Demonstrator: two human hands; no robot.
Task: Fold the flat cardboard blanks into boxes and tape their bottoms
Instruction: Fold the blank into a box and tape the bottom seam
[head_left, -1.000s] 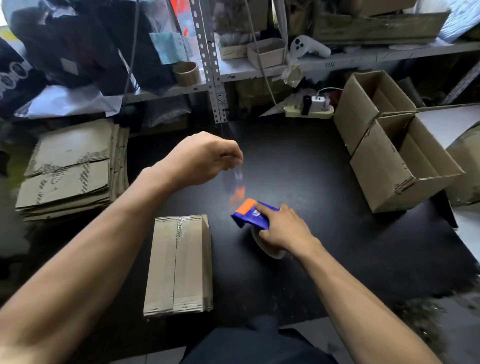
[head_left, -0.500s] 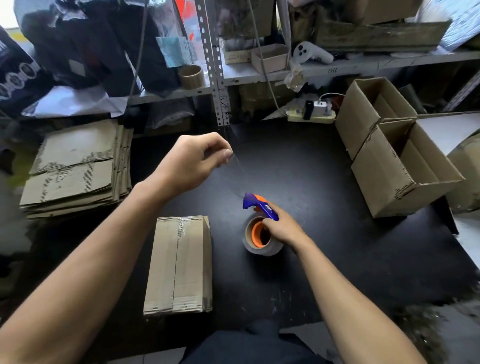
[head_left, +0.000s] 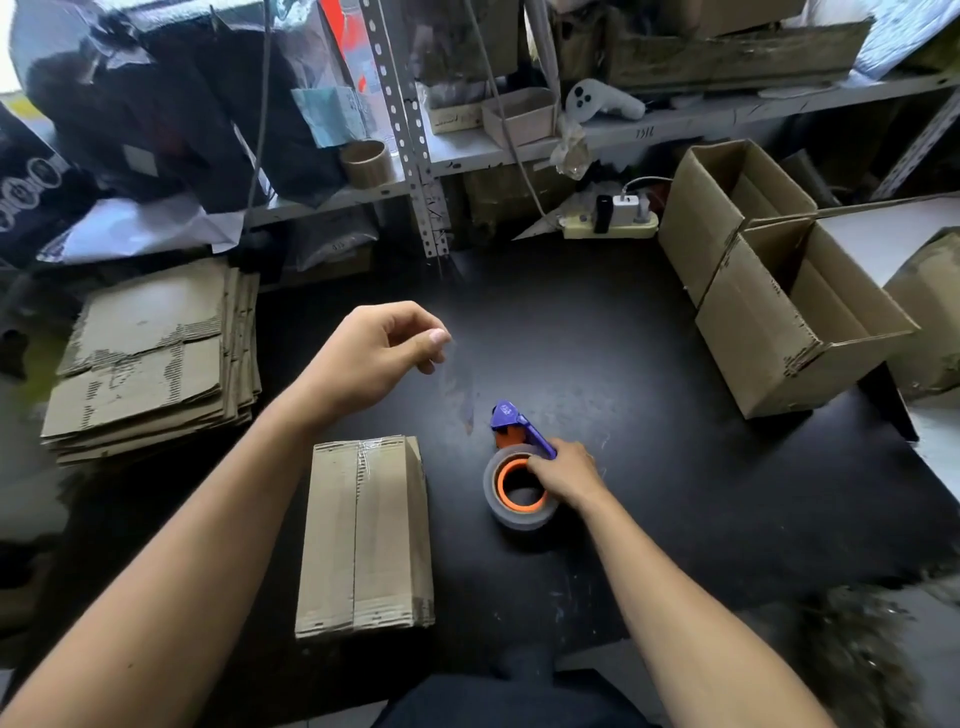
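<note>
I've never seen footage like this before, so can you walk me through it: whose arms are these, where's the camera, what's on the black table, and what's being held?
No machine here: these are a person's two bare arms, filmed by a camera worn on their head, looking forward and down. The left hand pinches the free end of a clear tape strip between its fingers. The right hand holds a tape dispenser, blue and orange with a roll on it, resting on the black table. Near the left arm lies a folded box with tape along its seam. Further left is a stack of flat cardboard blanks. At the right stand two open boxes.
</note>
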